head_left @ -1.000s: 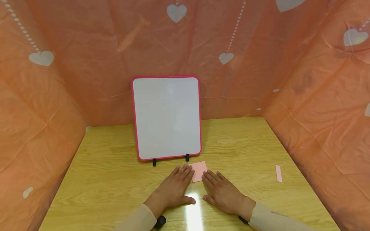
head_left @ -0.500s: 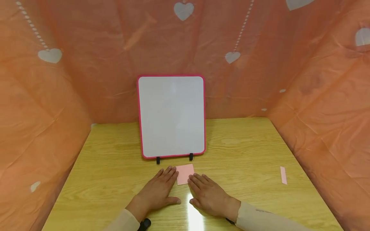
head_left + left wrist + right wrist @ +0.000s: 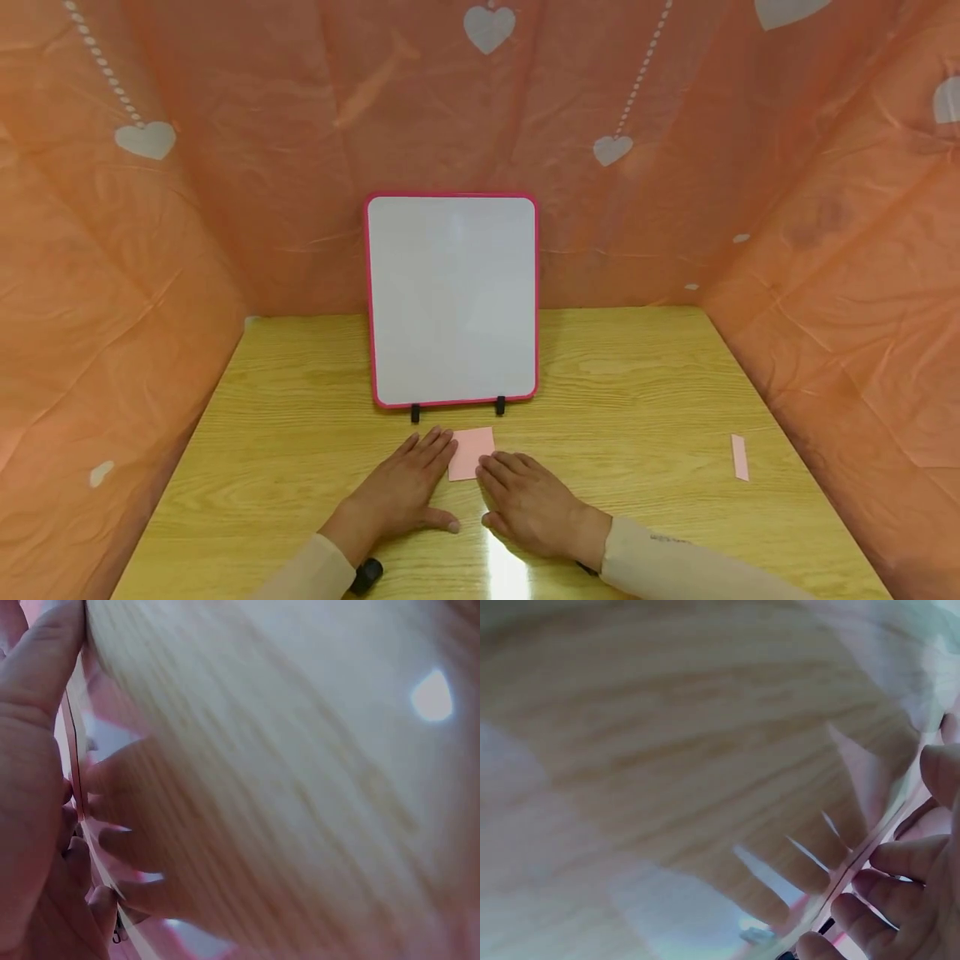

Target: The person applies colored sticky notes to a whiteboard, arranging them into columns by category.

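Left hand [image 3: 405, 486] at nine o'clock, right hand [image 3: 531, 506] at four, straight fingers gripping nothing, touching the pink square [image 3: 471, 454]: probably light, creasable, best pinched at twelve!

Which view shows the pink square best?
The head view: the pink square lies flat between the left hand and right hand, mostly uncovered. Both wrist views skim the table; pink there is too blurred to identify.

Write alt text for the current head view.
A person's left hand and right hand rest at opposite sides of a pink paper square on a wood-grain table. Behind stands a blank, pink-framed whiteboard; a pink paper strip lies right, before an orange heart-print drape.
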### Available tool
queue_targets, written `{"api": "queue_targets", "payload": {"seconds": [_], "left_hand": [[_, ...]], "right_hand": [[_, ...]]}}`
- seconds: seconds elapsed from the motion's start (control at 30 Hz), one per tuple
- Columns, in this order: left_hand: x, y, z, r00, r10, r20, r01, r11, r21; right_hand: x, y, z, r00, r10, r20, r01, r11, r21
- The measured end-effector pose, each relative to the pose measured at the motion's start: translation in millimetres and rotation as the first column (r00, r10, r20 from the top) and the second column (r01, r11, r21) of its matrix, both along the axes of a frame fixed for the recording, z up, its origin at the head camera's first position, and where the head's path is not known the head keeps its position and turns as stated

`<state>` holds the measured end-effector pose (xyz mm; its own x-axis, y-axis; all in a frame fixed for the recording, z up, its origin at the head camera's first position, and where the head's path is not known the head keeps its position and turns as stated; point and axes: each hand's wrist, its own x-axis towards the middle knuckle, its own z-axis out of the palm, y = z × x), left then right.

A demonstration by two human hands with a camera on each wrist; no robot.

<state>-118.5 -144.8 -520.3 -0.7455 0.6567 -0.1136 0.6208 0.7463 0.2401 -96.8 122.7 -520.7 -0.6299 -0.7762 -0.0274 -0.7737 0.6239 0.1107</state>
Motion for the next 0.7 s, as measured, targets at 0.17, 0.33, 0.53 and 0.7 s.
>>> {"api": "queue_targets", "payload": {"seconds": [0.17, 0.33, 0.53, 0.7], "left_hand": [[-0.1, -2.2, -2.3, 1.000, -0.001, -0.002, 0.001, 1.000, 0.013], [-0.8, -3.8, -4.1, 1.000, 0.000, -0.002, 0.001, 1.000, 0.023], [-1.2, -4.8, -6.0, 1.000, -0.001, -0.005, 0.001, 0.999, 0.053], [-0.6, -4.6, -5.9, 1.000, -0.007, -0.021, 0.008, 0.998, 0.065]], "right_hand": [[-2.7, -2.0, -2.6, 0.995, 0.044, -0.088, -0.043, 0.999, 0.006], [-13.6, -3.5, -0.8, 0.966, 0.132, -0.221, -0.118, 0.990, 0.076], [-31.9, -8.0, 1.2, 0.946, 0.145, -0.290, -0.122, 0.988, 0.097], [-41.6, -11.6, -0.2, 0.938, 0.130, -0.320, -0.121, 0.991, 0.049]]}}
